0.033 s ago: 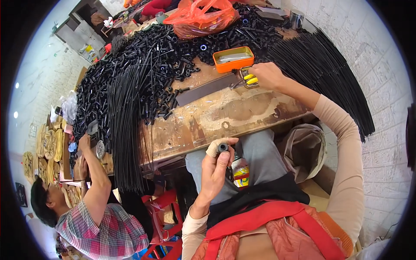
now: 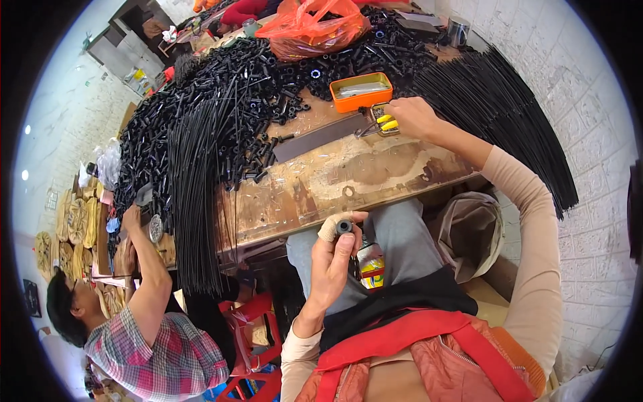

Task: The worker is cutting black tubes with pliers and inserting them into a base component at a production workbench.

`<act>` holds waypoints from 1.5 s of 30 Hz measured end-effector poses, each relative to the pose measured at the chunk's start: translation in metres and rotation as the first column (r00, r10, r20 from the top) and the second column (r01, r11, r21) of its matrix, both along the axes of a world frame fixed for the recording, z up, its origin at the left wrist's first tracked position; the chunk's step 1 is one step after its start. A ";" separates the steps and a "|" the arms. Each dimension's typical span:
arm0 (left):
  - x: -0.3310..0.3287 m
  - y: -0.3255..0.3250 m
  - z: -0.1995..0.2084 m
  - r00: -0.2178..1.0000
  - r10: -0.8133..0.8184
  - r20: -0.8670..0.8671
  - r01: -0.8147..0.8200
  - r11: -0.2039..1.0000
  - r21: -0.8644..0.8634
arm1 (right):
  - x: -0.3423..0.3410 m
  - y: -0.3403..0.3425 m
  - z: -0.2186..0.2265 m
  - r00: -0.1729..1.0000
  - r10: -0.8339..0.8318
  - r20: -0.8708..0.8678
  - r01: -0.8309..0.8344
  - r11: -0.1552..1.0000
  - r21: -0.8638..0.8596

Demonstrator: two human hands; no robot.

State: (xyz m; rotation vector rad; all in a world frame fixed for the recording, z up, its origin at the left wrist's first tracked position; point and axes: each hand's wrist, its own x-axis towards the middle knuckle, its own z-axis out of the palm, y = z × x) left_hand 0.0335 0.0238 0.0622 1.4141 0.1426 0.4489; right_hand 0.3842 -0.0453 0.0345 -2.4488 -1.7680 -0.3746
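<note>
My left hand (image 2: pixel 328 271) is closed round a short black tube-shaped part (image 2: pixel 344 226) above my lap, its round hollow end turned up. Tan tape wraps one finger of this hand. Over the worktable, my right hand (image 2: pixel 416 116) has its fingers bent together at a small tray (image 2: pixel 376 111) of tiny metal pieces. Whatever those fingertips pinch, if anything, is hidden. Pliers with yellow handles (image 2: pixel 388 124) lie across the tray just below the fingers.
An orange box (image 2: pixel 362 100) holds thin pale strips. Black tubular parts (image 2: pixel 221 74) heap across the wooden table (image 2: pixel 295 201); long black rods lie left (image 2: pixel 191 201) and right (image 2: pixel 495 100). A red plastic bag (image 2: pixel 315 30) sits behind. A co-worker (image 2: pixel 157 342) works at left.
</note>
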 end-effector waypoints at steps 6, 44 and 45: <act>-0.025 -0.027 0.015 0.997 0.030 0.078 -0.030 1.000 -0.003 | 0.000 -0.001 0.018 0.863 -0.177 -0.474 0.254 0.962 0.102; -0.036 -0.017 0.008 0.987 -0.054 0.151 0.065 0.995 -0.069 | -0.247 -0.076 0.069 0.023 0.530 -0.848 0.196 0.829 0.523; -0.036 -0.018 0.009 0.987 -0.058 0.150 0.068 0.996 -0.063 | -0.246 -0.078 0.070 0.001 0.508 -0.862 0.192 0.845 0.498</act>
